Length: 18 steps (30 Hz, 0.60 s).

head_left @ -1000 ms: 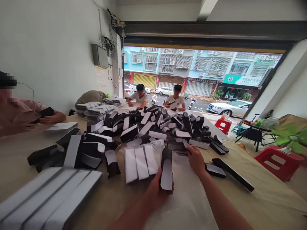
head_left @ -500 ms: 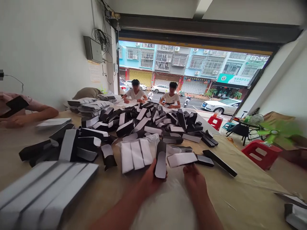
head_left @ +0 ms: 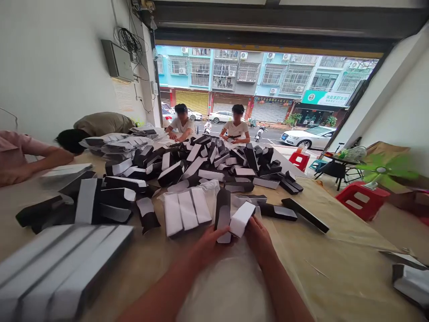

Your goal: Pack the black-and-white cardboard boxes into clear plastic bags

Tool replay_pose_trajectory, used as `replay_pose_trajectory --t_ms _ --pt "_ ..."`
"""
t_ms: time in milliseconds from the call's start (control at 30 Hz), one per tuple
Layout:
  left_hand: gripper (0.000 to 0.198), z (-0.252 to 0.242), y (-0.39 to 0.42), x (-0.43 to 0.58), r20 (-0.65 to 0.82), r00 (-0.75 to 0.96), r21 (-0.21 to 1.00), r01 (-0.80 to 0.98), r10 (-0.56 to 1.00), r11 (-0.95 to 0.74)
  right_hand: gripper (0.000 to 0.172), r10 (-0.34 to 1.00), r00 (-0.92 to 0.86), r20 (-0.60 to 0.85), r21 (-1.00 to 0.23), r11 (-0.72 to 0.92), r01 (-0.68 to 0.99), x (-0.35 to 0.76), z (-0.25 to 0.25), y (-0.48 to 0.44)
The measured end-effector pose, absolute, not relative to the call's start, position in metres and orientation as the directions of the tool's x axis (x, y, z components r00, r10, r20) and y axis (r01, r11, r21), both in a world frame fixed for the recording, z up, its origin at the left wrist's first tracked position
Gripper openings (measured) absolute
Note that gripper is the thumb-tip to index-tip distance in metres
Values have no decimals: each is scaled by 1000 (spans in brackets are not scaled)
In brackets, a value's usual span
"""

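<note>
At the left edge of the frame, you have a co-worker's arm (head_left: 50, 156) resting on the counter (head_left: 335, 264). In the lower left lies a row of white boxes (head_left: 63, 264), with a loose cluster of black-and-white boxes (head_left: 87, 201) just above it. Left of the centre sits a clear-wrapped bundle (head_left: 187, 210) showing three white faces, and above it the large pile (head_left: 208, 161) spreads across the middle. Just below the centre, your hands are close together, each partly closed. Your left hand (head_left: 212, 239) grips the lower end of a dark box (head_left: 223, 203), its thumb across the pale flap. Beside that, a white-faced box (head_left: 241, 218) is held tilted in your right hand (head_left: 258, 235). Right of it lie a flat black box (head_left: 278, 212) and a long black strip-shaped box (head_left: 306, 215). Farther right stands a red stool (head_left: 363, 201); another black-and-white box (head_left: 412, 284) lies at the lower right edge.
</note>
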<state>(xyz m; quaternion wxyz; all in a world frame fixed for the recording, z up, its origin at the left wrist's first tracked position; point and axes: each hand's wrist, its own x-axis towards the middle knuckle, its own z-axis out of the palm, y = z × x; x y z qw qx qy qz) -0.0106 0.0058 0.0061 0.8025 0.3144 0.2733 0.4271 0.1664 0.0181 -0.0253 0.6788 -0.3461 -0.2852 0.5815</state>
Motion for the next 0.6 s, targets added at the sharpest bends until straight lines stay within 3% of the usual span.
replay_pose_trajectory --t_ms 200,300,467,600 --pt "39 3 5 -9 -166 467 755 -506 868 417 85 969 231 -86 -842 53 -536 160 -27 15" --pt "40 -3 6 -8 -180 436 756 -513 882 407 94 964 248 -94 -848 53 -527 158 -23 12" --pt "39 -5 8 -8 -186 426 711 -563 885 421 73 985 164 -58 -824 45 -565 158 -9 5" --pt "58 -2 11 -8 -195 456 654 -600 868 462 54 996 69 -48 -772 7 -636 165 -2 -1"
